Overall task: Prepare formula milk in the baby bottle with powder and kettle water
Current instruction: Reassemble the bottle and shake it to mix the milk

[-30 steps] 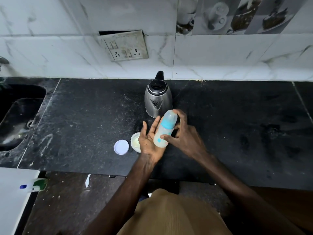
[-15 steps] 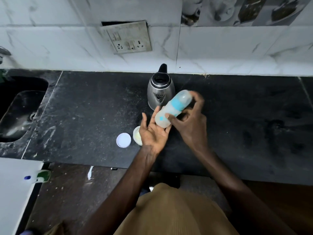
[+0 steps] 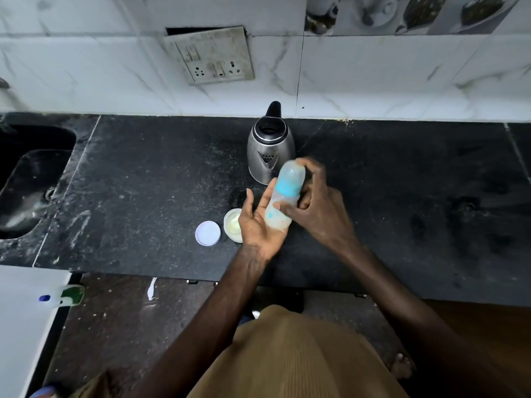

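Capped bottle (image 3: 283,198), steeply tilted 0.5 s ago, now swings nearer upright in front of the kettle (image 3: 270,150), right hand (image 3: 313,208) clenched around it, left hand (image 3: 258,222) flat-open against its base: likely shaking to mix, task near done.

i see the kettle (image 3: 271,152) standing on the tabletop (image 3: 149,179), toward the back, close to the wall with the socket plate (image 3: 211,54) above and left of it. just in front of the kettle the bottle (image 3: 284,198) is tilted above the tabletop, between the left hand (image 3: 260,225) and the right hand (image 3: 319,209). left of the left hand sits the open powder tub (image 3: 233,225), partly behind the palm, and its lid (image 3: 207,233) lies just left of the tub. the sink (image 3: 28,182) is set in at the far left, well apart.
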